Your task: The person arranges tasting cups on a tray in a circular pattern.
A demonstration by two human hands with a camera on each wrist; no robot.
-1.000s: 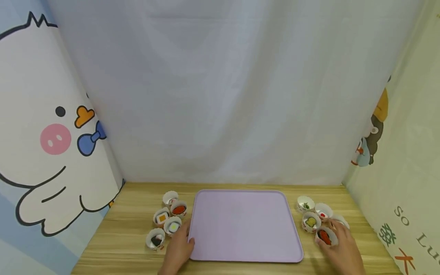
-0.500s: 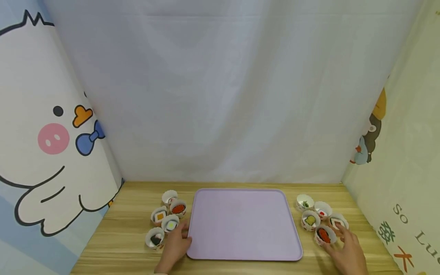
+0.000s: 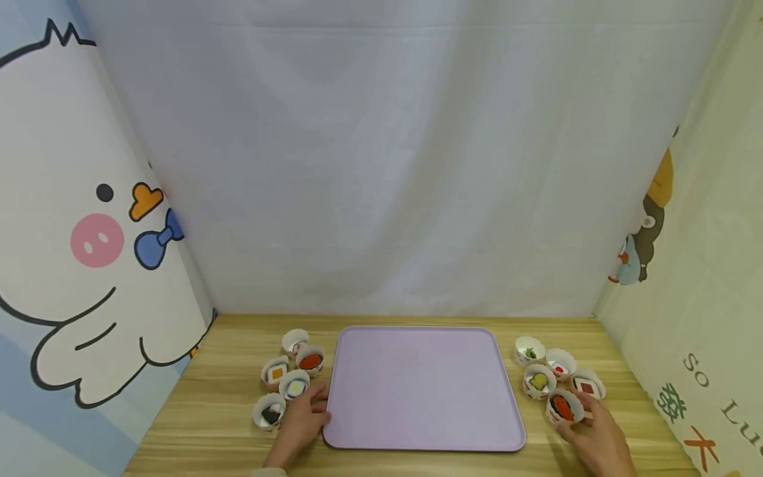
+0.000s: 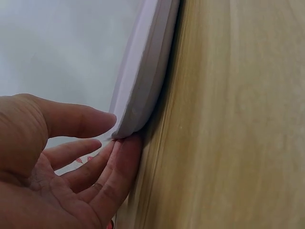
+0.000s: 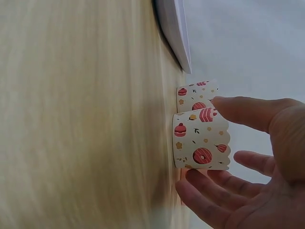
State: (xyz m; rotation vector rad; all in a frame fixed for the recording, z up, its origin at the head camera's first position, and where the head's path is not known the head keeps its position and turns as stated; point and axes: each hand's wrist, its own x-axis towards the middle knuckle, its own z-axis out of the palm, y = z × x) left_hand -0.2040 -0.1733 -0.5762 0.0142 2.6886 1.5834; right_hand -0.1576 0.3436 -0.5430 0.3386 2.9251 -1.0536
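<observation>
At the left edge of the pale purple tray (image 3: 423,391) is my left hand (image 3: 304,417), its thumb and fingertips right at the rim. In the left wrist view, the fingers of my left hand (image 4: 71,157) reach the tray's corner (image 4: 138,95) fairly straight. My right hand (image 3: 596,437) holds a paper baking cup (image 3: 563,407) containing a small red-topped piece with a dark band. In the right wrist view, the thumb of my right hand (image 5: 252,167) lies at one side of the printed cup (image 5: 200,140) and the fingertips at the other; the cup stands on the table.
Several more paper cups with small food-like pieces stand left of the tray, among them a cup with a dark piece (image 3: 270,411). Others cluster at the right, including a cup with a yellow-green piece (image 3: 539,382). The wooden table (image 3: 203,397) meets a pale curtain (image 3: 381,165) behind.
My right hand's fingers lift off the cup, uncovering the cup behind, then come back to its side. My left hand shifts slightly left along the tray's edge.
</observation>
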